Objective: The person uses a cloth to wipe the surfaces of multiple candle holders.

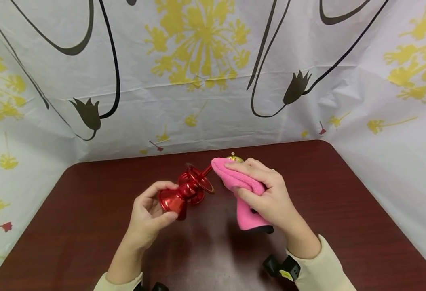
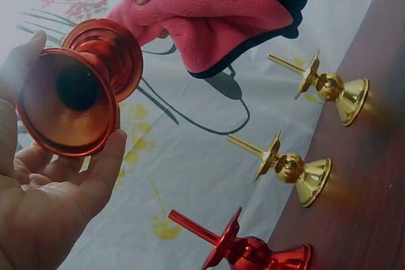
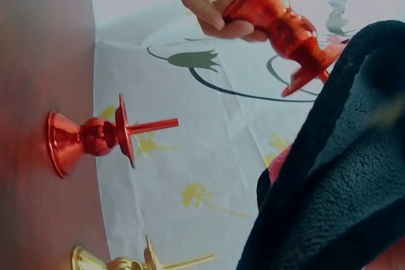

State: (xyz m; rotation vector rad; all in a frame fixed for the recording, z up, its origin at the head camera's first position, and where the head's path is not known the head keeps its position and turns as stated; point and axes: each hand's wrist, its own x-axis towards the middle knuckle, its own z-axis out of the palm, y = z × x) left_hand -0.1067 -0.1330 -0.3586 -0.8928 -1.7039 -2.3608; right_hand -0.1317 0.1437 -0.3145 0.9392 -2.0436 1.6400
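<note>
My left hand (image 1: 145,218) grips a shiny red candlestick (image 1: 173,201) by its flared base, fingers and thumb around it. The candlestick is tilted, its stem pointing up and right, and the hollow underside faces the left wrist view. My right hand (image 1: 269,194) pinches a folded pink cloth (image 1: 249,216) with a dark edge. Its upper fold lies at the tip of the red stem and hides the end. In the right wrist view the cloth's dark side (image 3: 354,156) covers much of the right half.
A second red candlestick (image 3: 98,137) stands upright on the dark reddish-brown table (image 1: 71,234). Two gold candlesticks stand near it, one nearer (image 2: 316,181) and one farther (image 2: 354,100) in the left wrist view. A white patterned sheet (image 1: 213,109) hangs around the table's back and sides.
</note>
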